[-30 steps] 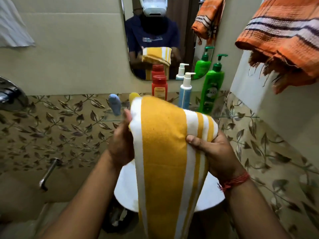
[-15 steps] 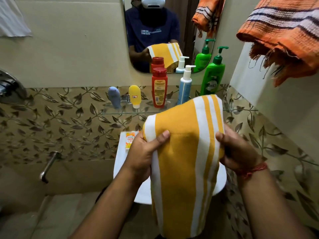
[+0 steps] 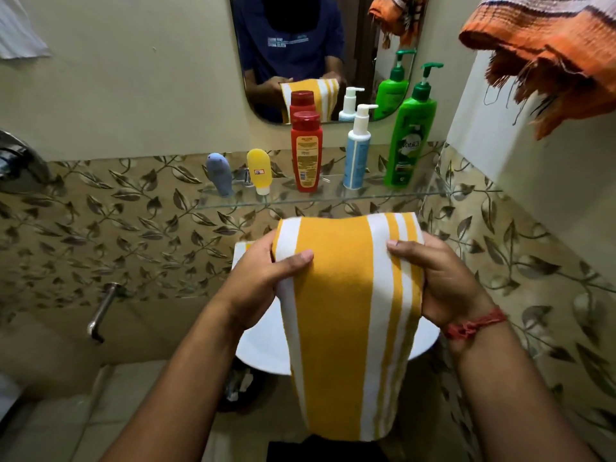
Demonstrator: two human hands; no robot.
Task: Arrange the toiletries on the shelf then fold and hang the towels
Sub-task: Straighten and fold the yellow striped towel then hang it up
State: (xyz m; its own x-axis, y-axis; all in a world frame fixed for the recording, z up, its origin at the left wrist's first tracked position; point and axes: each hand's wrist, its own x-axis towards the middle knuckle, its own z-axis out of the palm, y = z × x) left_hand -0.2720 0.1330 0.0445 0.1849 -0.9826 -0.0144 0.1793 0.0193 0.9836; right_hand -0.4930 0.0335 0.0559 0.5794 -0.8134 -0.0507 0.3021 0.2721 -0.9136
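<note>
A yellow towel with white stripes hangs folded in front of me, over the white basin. My left hand grips its left edge near the top fold, and my right hand grips its right edge. On the glass shelf stand a grey-blue tube, a yellow tube, a red bottle, a white-and-blue pump bottle and a green pump bottle. An orange striped towel hangs at the upper right.
A mirror above the shelf reflects me and the bottles. A metal tap handle sticks out of the leaf-patterned wall tiles at the left. A chrome fitting sits at the far left. White cloth hangs at the top left.
Both hands have lowered the yellow towel from in front of the shelf to below it, so all the bottles now show. The towel's top fold has levelled out.
</note>
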